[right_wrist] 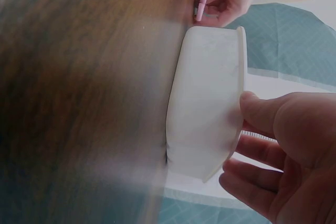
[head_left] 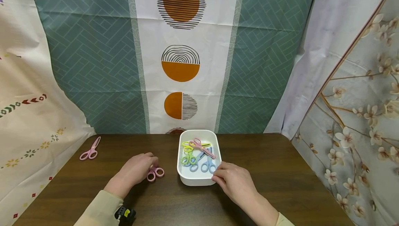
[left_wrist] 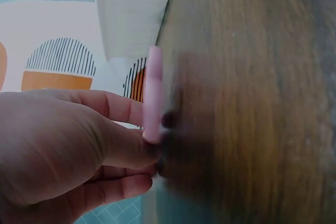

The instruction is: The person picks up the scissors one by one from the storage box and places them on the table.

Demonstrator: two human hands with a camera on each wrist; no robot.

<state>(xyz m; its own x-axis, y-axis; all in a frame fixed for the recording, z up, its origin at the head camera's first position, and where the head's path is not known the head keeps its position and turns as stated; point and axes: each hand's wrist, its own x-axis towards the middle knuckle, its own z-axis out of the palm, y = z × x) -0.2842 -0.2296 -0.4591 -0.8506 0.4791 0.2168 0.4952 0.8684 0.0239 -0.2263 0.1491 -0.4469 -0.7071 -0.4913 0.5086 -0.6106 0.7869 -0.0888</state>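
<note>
My left hand (head_left: 137, 168) pinches a pair of pink scissors (head_left: 155, 172) just left of a white plastic bin (head_left: 198, 182). The finger loops stick out toward me, while the fingers hide the blades. From the left wrist, these scissors (left_wrist: 153, 98) appear edge-on between thumb and fingers, close to the tabletop. My right hand (head_left: 235, 182) grips the bin by its front right corner, the thumb (right_wrist: 254, 106) on the rim. Inside the bin lie several scissors: a pink pair (head_left: 204, 148) on top, with yellow, green and blue ones below.
Another pair of pink scissors (head_left: 92, 150) lies at the far left of the dark wooden table (head_left: 268, 170). Behind the table hangs a patterned curtain (head_left: 106, 63), with floral cloth (head_left: 358, 142) on the right. A dark wrist strap (head_left: 124, 215) is on the left wrist.
</note>
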